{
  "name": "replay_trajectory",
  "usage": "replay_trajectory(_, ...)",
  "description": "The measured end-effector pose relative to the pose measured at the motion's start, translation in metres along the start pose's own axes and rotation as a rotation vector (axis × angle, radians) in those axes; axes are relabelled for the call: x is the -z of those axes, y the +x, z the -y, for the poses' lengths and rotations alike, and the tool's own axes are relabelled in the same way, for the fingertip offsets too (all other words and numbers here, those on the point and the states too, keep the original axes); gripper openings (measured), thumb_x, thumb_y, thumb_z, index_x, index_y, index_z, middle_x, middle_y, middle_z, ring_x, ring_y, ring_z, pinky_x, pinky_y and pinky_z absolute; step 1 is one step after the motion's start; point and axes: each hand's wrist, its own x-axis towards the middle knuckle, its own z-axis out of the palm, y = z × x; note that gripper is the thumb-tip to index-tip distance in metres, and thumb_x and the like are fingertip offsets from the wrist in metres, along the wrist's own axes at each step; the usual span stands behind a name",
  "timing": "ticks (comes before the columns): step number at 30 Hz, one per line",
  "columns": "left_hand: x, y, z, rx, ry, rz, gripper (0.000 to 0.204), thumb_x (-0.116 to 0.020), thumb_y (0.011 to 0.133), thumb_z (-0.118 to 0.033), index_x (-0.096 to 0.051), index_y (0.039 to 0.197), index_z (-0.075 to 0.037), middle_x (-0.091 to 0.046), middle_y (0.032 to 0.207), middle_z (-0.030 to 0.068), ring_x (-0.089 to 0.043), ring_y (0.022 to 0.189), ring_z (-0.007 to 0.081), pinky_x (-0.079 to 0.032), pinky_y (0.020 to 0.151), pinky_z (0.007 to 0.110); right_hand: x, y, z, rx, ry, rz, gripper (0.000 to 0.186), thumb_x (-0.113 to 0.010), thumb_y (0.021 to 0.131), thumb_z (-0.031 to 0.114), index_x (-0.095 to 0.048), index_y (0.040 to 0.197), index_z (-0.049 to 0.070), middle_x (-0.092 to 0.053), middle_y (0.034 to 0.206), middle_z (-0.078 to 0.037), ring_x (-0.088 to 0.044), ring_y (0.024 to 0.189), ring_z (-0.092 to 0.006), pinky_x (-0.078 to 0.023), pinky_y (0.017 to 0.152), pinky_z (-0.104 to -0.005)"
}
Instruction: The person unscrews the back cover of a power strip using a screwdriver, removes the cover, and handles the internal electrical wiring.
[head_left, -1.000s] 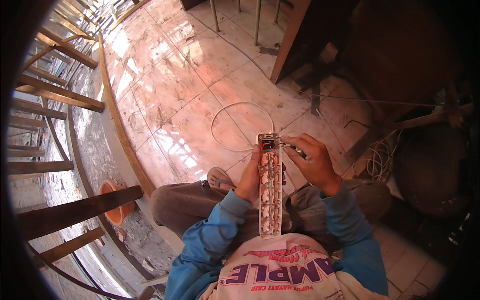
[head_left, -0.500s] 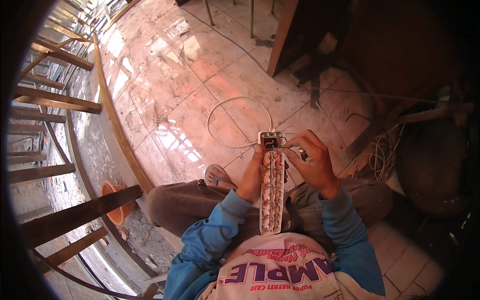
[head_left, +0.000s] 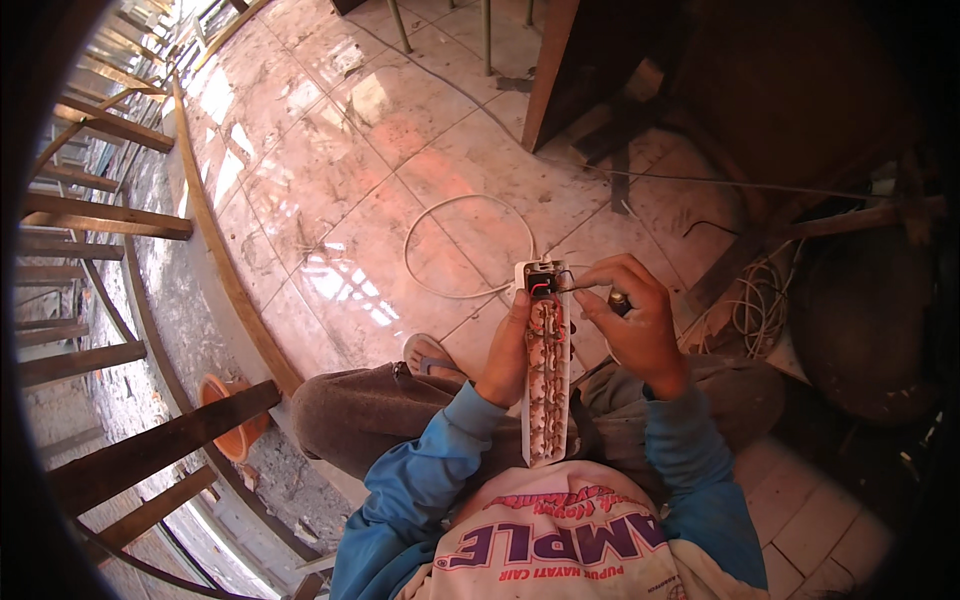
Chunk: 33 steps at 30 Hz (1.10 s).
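Observation:
An opened white power strip [head_left: 548, 400] lies lengthwise in front of me, its inside facing up with rows of metal contacts. My left hand [head_left: 507, 345] grips its left side near the far end, thumb on the rim. At that end sits a black switch [head_left: 541, 286] with a short red wire [head_left: 541, 288]. My right hand [head_left: 632, 315] is beside the switch, thumb and fingertips pinched on a thin dark wire [head_left: 567, 279]. A small dark, gold-edged item [head_left: 619, 301] shows at its fingers; I cannot tell what it is. A white cable [head_left: 407, 250] loops from the strip's far end.
Dusty tiles [head_left: 330, 190] spread ahead. A sandalled foot [head_left: 432, 357] rests under my crossed legs. Left are wooden rails [head_left: 110, 212] and an orange pot [head_left: 232, 420]. Right lie coiled cable [head_left: 757, 310] and a large dark round object [head_left: 860, 330]; a wooden panel [head_left: 545, 80] stands beyond.
My right hand has shifted slightly right, its fingertips a little farther from the switch, and it has turned somewhat. The left hand keeps its hold. The whole view has shifted slightly.

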Motion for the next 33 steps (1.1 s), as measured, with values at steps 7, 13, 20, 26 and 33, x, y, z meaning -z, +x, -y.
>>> replay_trajectory(7, -0.008, 0.001, -0.003, 0.031, -0.127, -0.009, 0.064, -0.032, 0.102, -0.066, -0.058, 0.121, -0.009, -0.066, 0.098, 0.0052, -0.066, 0.087, 0.0167, -0.056, 0.077, 0.034, 0.071, 0.006, 0.122, 0.602, 0.054, 0.111, 0.018, -0.080, 0.080, 0.016, -0.074, 0.096, 0.013, -0.069, 0.088, -0.008, -0.058, 0.061, -0.0127, -0.045, 0.050, -0.0276)
replay_trajectory(13, -0.017, -0.003, -0.010, -0.083, -0.049, -0.001, 0.063, -0.034, 0.102, -0.065, -0.057, 0.121, -0.009, -0.066, 0.099, 0.0052, -0.066, 0.084, 0.0168, -0.056, 0.078, 0.035, 0.094, -0.040, 0.178, 0.614, 0.198, -0.050, 0.023, -0.078, 0.078, 0.020, -0.066, 0.098, 0.022, -0.066, 0.088, -0.006, -0.054, 0.062, -0.0128, -0.041, 0.052, -0.0274)
replay_trajectory(20, -0.021, -0.009, -0.018, -0.140, -0.032, -0.035, 0.062, -0.029, 0.104, -0.063, -0.055, 0.126, -0.011, -0.064, 0.101, 0.0050, -0.065, 0.088, 0.0181, -0.056, 0.082, 0.036, 0.127, -0.047, 0.141, 0.706, 0.177, -0.067, 0.009, -0.079, 0.079, 0.027, -0.074, 0.083, 0.021, -0.065, 0.067, -0.002, -0.051, 0.051, -0.0074, -0.034, 0.043, -0.0243)
replay_trajectory(26, -0.012, -0.005, -0.009, -0.139, -0.062, 0.028, 0.065, -0.031, 0.102, -0.065, -0.055, 0.127, -0.010, -0.065, 0.104, 0.0063, -0.066, 0.091, 0.0201, -0.055, 0.084, 0.037, 0.100, -0.019, 0.135, 0.637, -0.034, -0.100, 0.012, -0.074, 0.074, 0.006, -0.073, 0.085, 0.010, -0.066, 0.069, -0.007, -0.055, 0.054, -0.0124, -0.041, 0.048, -0.0259)
replay_trajectory(33, -0.018, -0.014, -0.005, -0.214, -0.016, -0.035, 0.066, -0.038, 0.101, -0.065, -0.051, 0.132, -0.008, -0.063, 0.109, 0.0042, -0.063, 0.097, 0.0151, -0.053, 0.086, 0.033, 0.033, 0.021, 0.038, 0.209, -0.158, 0.178, 0.022, -0.071, 0.087, 0.004, -0.071, 0.109, 0.004, -0.066, 0.085, -0.013, -0.065, 0.072, -0.0273, -0.050, 0.063, -0.0348)
